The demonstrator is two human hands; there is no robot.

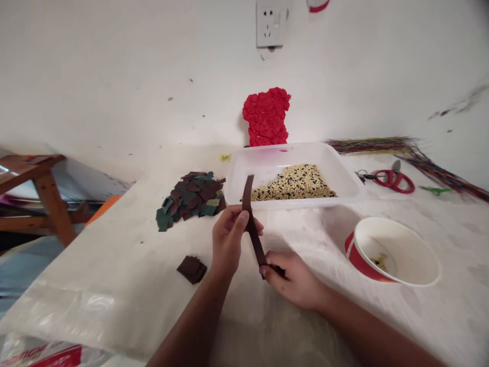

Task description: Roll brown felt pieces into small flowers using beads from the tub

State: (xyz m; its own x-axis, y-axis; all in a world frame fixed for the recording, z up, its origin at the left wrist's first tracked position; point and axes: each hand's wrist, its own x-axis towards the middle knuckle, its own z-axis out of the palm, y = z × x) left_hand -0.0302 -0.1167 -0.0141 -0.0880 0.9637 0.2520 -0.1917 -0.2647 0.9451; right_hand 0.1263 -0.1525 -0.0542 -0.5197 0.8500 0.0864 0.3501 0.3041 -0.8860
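Note:
A long, narrow dark brown strip (255, 239), like cloth or paper, runs slanting between my two hands over the table. My left hand (229, 237) pinches its upper part between thumb and fingers, and the free end sticks up in front of the white tray. Closed at the strip's lower end is my right hand (294, 280). Something dark also shows in the right palm; whether it is part of the strip or a tool I cannot tell. Left of my left forearm lies a small stack of dark brown squares (191, 269). Farther back is a heap of brown and green pieces (191, 199).
A white plastic tray (353, 191) holds small pale and dark beads (294, 183). Behind it stands a red rose-covered piece (267, 117). To the right are red-handled scissors (399, 181), thin wires (374, 145) and a red-and-white paper bowl (361, 260). A wooden stool (53, 199) stands left.

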